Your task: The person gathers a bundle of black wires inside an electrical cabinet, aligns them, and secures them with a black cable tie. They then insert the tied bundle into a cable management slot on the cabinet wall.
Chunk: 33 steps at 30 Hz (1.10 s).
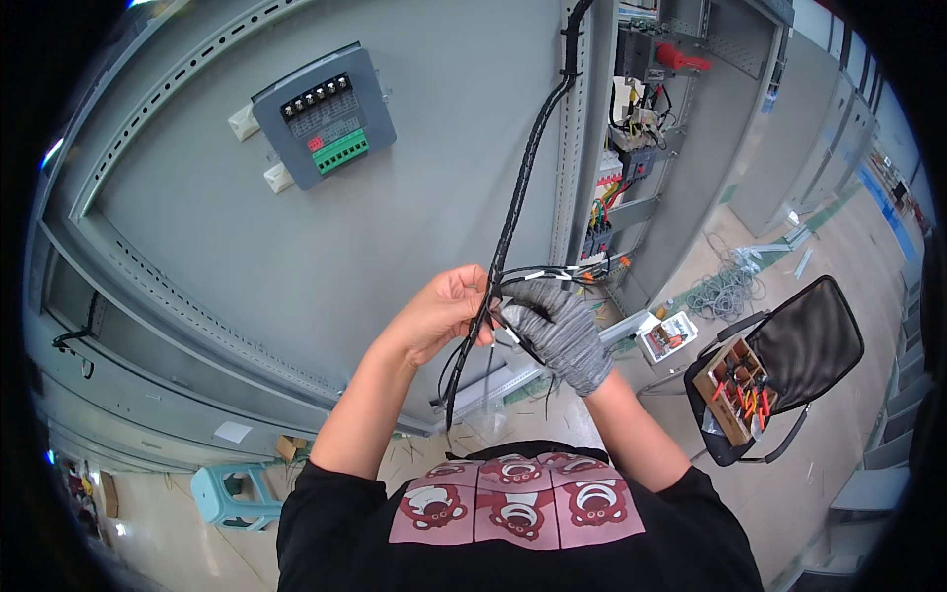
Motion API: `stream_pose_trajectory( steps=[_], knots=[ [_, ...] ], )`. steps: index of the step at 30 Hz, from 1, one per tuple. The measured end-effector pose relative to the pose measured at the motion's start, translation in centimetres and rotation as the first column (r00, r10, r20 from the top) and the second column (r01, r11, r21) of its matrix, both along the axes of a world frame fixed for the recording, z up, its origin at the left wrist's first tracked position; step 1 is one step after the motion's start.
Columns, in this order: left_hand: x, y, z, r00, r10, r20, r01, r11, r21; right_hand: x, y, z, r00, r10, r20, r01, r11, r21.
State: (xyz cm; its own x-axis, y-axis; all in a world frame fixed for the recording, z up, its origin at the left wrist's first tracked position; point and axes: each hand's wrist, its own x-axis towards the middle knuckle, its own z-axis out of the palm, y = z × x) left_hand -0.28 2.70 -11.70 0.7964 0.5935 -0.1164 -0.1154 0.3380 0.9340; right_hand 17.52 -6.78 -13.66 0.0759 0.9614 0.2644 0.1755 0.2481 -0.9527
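A black spiral-wrapped wire bundle [530, 158] hangs down in front of a grey cabinet door. My bare left hand [446, 314] is closed on the bundle near its lower end, thumb and fingers pinched around it. Beside it, my right hand [560, 333], in a grey knit glove, is closed on thin black wires with white marker sleeves where they leave the bundle. Its fingertips meet the left hand's at the bundle. Several branch wires [552, 271] with white sleeves and orange ends stretch to the right above the glove. Loose wire tails hang below both hands.
A grey meter [326, 113] with a green terminal block is mounted on the door [434, 128]. The open cabinet [641, 148] at right holds breakers and coloured wires. A chair [814, 340] carries a wooden parts box [735, 390]. A blue stool [232, 498] and coiled wire [725, 291] are on the floor.
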Motion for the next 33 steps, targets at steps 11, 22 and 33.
stream_pose_trajectory(
  steps=[11,22,33],
  knots=[
    [0.7,-1.2,0.7,0.996,0.093,-0.018,-0.083,0.948,0.306,-0.3,1.1,-1.4,0.953,0.089,-0.291,-0.079,0.996,0.048],
    [0.0,-0.4,-0.8,0.987,0.119,-0.107,-0.041,0.835,0.549,-1.3,1.2,-1.5,0.959,0.016,-0.283,0.015,0.994,0.109],
    [-1.3,0.5,-1.3,0.961,0.274,-0.036,-0.229,0.862,0.453,-0.9,0.8,-0.4,0.979,-0.092,-0.181,0.095,0.995,0.004]
  ],
)
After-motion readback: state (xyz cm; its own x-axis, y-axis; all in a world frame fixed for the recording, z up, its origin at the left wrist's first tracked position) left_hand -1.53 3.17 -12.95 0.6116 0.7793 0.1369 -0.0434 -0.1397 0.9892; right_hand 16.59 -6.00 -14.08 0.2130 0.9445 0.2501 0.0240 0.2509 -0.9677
